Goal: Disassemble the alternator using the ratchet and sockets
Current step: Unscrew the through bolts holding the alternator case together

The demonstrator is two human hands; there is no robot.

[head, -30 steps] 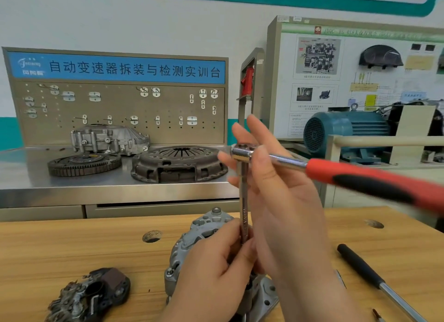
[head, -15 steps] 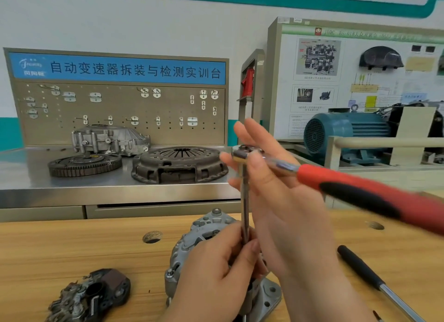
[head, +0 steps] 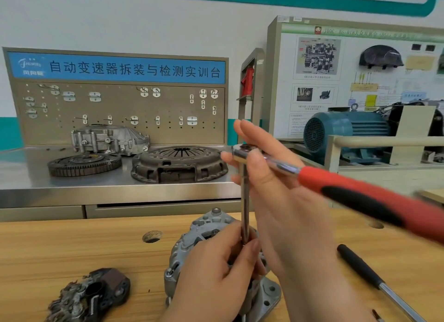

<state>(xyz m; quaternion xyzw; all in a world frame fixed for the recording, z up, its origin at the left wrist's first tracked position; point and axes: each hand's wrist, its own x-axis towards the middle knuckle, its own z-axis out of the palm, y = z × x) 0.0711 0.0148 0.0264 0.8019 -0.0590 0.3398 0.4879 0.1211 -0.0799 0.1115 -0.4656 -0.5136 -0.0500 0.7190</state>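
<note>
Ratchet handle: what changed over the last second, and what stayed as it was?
The ratchet swung: the far end of its red handle dropped lower in the picture, toward the person, while its head stayed in place. Nothing was taken hold of or let go. Unchanged: the right hand pinches the ratchet head, and the left hand grips the upright extension bar low down, over the alternator.

Left hand [head: 216, 280]: low, curled, thumb and fingertips pinching the extension bar [head: 244, 199]. Right hand [head: 283, 201]: raised, fingers straight, thumb clamping the ratchet [head: 336, 182] head against them.
</note>
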